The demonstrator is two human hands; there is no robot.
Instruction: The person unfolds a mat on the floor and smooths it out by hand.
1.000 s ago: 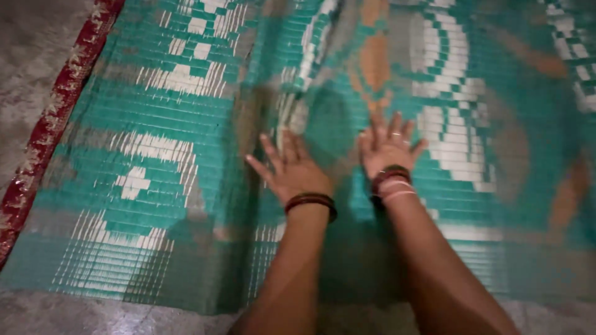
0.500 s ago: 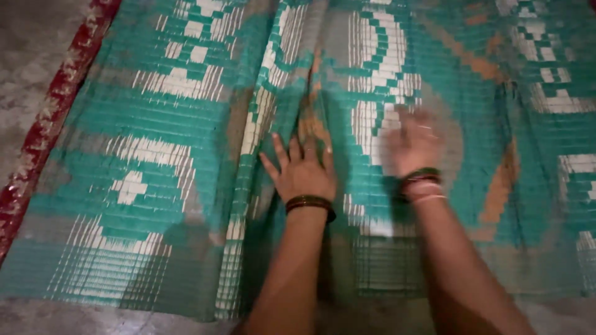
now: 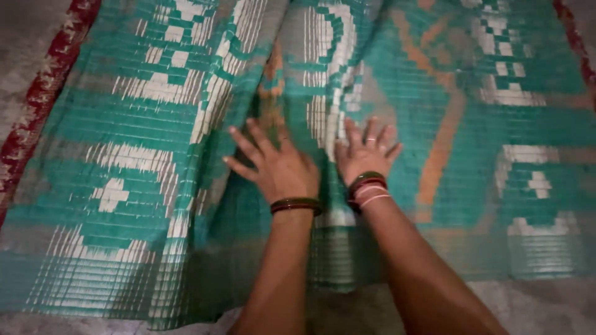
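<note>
A large woven mat (image 3: 124, 118) in teal with white and orange patterns lies spread on the floor. A ridge or fold runs through its middle, just ahead of my hands. My left hand (image 3: 273, 164) presses flat on the mat with fingers spread, a dark bangle on the wrist. My right hand (image 3: 365, 154) lies flat beside it, fingers apart, with a ring and several bangles. Neither hand holds anything.
A red patterned border (image 3: 37, 99) edges the mat on the left, and another red edge (image 3: 574, 43) shows at the top right. Grey stone floor (image 3: 546, 307) lies along the near side and at the far left.
Both hands have slid leftward across the mat, the right hand drawing back in beside the left. The view has shifted, so the mat's pattern appears further left and the right red edge shows.
</note>
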